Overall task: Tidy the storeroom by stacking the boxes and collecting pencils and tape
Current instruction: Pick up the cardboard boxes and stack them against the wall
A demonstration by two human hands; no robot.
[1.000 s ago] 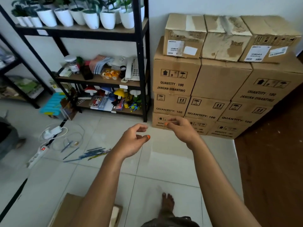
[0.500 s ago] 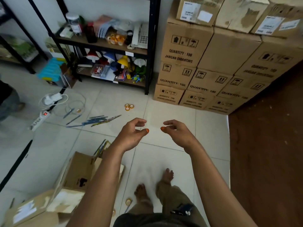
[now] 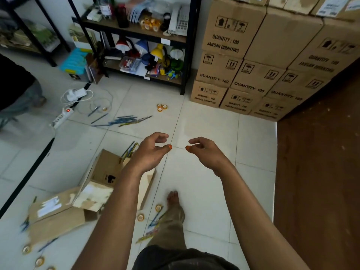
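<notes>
White floor tiles [image 3: 204, 121] are littered: loose boxes [image 3: 93, 184] tipped by the left foot, pencils [image 3: 126, 120] scattered ahead, tape rolls [image 3: 162, 108] near the shelf. Both hands hover empty, left hand [image 3: 150, 152] and right hand [image 3: 204, 152] with fingers loosely curled, holding nothing. Looks like nothing's been gathered yet; next he'll likely need to bend and grab a toppled box.
</notes>
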